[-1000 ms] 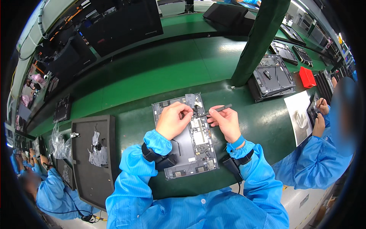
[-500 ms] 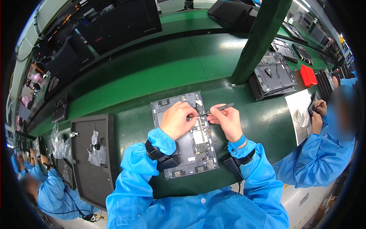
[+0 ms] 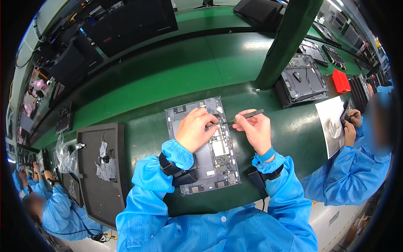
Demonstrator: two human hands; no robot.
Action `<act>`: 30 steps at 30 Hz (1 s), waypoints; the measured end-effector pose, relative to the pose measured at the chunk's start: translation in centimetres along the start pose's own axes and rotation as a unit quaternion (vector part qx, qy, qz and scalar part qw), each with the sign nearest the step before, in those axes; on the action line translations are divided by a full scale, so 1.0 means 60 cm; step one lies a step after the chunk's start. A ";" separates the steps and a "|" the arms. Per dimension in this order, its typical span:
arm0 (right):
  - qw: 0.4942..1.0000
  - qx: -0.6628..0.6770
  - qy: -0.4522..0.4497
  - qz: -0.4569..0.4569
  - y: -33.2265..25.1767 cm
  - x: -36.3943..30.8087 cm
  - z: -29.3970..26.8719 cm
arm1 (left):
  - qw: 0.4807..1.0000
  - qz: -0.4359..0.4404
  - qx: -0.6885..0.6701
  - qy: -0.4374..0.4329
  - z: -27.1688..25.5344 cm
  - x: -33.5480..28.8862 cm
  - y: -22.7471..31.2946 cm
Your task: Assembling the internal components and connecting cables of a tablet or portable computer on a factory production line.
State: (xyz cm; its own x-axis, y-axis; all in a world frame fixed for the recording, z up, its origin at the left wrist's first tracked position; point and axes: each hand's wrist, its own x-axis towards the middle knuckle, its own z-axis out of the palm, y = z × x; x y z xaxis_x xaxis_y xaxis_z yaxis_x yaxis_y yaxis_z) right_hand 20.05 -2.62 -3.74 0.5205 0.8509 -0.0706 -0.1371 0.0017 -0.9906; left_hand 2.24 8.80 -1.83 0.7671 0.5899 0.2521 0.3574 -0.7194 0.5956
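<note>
An opened grey laptop-like chassis [image 3: 203, 161] lies on the green bench in front of me, with a circuit board [image 3: 223, 161] along its right half. Over the upper part of that board, my left hand [image 3: 193, 131] is bent in a pinch; what sits between its fingertips, if anything, is hidden. My right hand [image 3: 257, 131] grips dark tweezers [image 3: 254, 114] between thumb and fingers. Their thin tips point left, close to my left fingertips at the board's right edge.
To the left stands a dark tray [image 3: 121, 159] holding clear plastic pieces [image 3: 107, 170]. A stack of chassis [image 3: 306, 82], a red bin [image 3: 341, 81] and a white sheet [image 3: 327, 126] lie right. A green post [image 3: 289, 38] rises beyond. Co-workers in blue sit on both sides.
My right hand has shifted slightly right and the tweezers have drawn back a little with it. My left hand stays nearly in place over the board.
</note>
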 end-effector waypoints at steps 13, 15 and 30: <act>1.000 0.011 0.006 0.024 0.003 0.000 0.003 | 1.000 -0.008 0.022 -0.001 -0.002 -0.001 0.001; 0.999 0.021 0.009 0.031 0.005 0.000 0.003 | 0.999 -0.013 0.030 -0.002 -0.003 -0.002 0.001; 0.998 -0.038 0.035 -0.044 -0.002 -0.012 0.015 | 0.999 -0.023 0.031 -0.004 -0.003 -0.001 0.003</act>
State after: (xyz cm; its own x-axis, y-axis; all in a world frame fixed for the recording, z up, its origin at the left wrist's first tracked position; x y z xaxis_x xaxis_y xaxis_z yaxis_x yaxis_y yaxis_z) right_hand 18.94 -2.75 -3.45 0.5855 0.8106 0.0121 -0.0250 0.0330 -0.9991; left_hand 2.16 8.69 -1.60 0.7528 0.6207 0.2191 0.4252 -0.7127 0.5579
